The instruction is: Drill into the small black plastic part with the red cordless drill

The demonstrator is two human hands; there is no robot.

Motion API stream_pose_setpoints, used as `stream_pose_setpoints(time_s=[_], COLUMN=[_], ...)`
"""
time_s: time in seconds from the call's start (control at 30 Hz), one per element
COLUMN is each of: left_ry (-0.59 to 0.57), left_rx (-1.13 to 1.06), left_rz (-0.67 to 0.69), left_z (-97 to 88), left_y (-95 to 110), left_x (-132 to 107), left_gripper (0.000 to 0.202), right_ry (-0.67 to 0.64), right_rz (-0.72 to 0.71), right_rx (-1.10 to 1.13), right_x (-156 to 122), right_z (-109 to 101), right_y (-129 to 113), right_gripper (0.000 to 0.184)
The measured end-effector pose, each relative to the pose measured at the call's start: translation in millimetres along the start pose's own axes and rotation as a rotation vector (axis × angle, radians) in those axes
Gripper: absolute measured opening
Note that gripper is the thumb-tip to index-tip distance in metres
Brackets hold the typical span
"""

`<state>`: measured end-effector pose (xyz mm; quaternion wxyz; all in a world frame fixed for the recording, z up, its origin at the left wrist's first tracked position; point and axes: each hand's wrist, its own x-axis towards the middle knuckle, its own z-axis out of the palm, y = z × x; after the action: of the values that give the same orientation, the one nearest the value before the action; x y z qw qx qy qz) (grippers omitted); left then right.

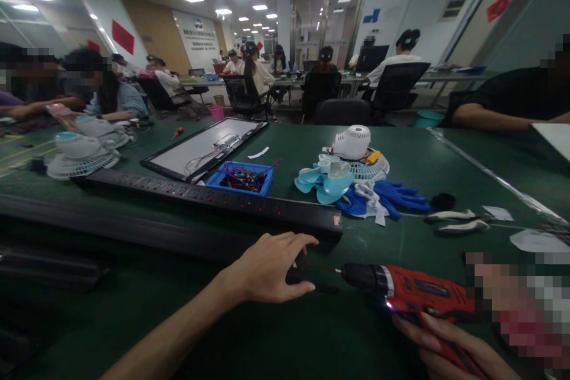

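Observation:
My right hand (pixel 445 341) grips the handle of a red and black cordless drill (pixel 427 291), whose small light is on. Its long thin bit (pixel 327 268) points left toward a dark end piece (pixel 294 273) between my left thumb and fingers. My left hand (pixel 271 270) is curved around the end of a long black bar (pixel 133 228), thumb below and fingers above. The palm hides most of that end, and the exact contact of the bit is too dark to make out. Just behind lies a black power strip (pixel 222 199) with a row of sockets.
A blue tray (pixel 267 181) of wires sits behind the strip, beside a flat panel (pixel 205 148). Light blue fan blades (pixel 327 181), a white fan (pixel 351 145), blue gloves (pixel 396 195) and pliers (pixel 463 225) lie to the right. Co-workers sit around other tables.

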<state>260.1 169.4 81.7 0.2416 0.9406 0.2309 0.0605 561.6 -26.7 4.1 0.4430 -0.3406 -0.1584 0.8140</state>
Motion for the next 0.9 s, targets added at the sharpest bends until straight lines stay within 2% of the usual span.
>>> stream_pose_setpoints(time_s=[0.27, 0.43, 0.63, 0.9], left_ry=[-0.006, 0.009, 0.009, 0.027], left_rx=[0.007, 0.017, 0.008, 0.018], left_rz=[0.005, 0.01, 0.009, -0.037], left_z=[-0.3, 0.5, 0.0, 1.0], left_y=[-1, -1, 0, -2], left_x=[1, 1, 0, 1], left_gripper=[0.071, 0.071, 0.071, 0.078], right_ry=[0.083, 0.019, 0.076, -0.018], right_rz=[-0.003, -0.001, -0.041, -0.018], right_rx=[0.05, 0.044, -0.012, 0.07], right_x=[0, 1, -1, 3], right_z=[6, 10, 11, 11], right_y=[1, -1, -1, -3], right_gripper=[0.039, 0.039, 0.034, 0.041])
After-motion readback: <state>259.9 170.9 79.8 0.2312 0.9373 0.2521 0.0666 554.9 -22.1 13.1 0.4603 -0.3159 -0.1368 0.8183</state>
